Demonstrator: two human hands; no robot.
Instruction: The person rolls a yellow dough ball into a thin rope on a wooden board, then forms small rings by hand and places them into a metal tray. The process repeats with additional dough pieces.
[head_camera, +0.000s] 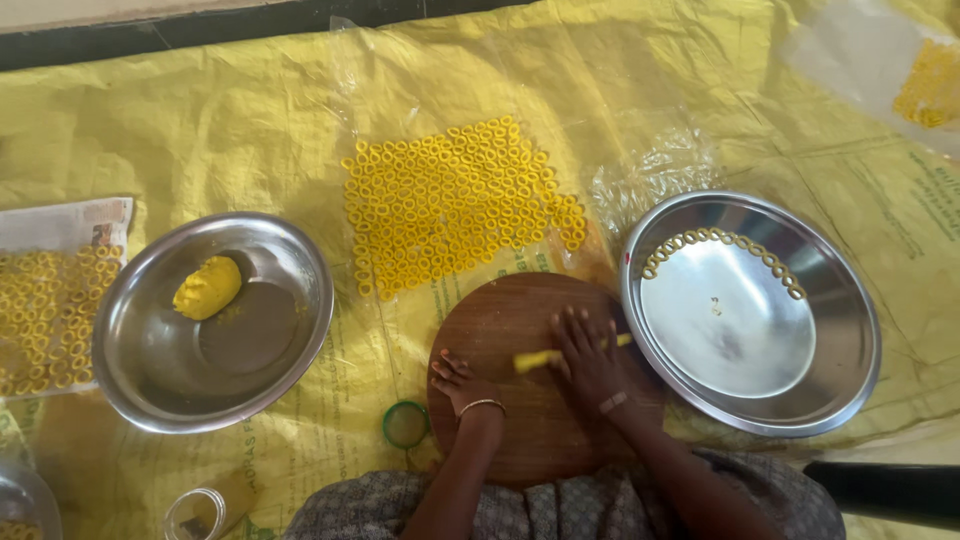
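My right hand (588, 358) lies flat, fingers apart, on a thin roll of yellow dough (537, 359) that rests on a round wooden board (510, 320). My left hand (455, 381) rests on the board's left part with its fingers curled, holding nothing that I can see. A steel bowl (290, 340) to the left holds a lump of yellow dough (207, 287). To the right, a steel plate (850, 330) carries a curved row of small dough rings (720, 240) along its far rim.
Many yellow dough rings (450, 205) lie on a clear plastic sheet beyond the board. More rings (40, 320) sit on paper at the left and in a bag (930, 85) at the far right. A small green ring (405, 424) lies left of the board. Yellow sacking covers the floor.
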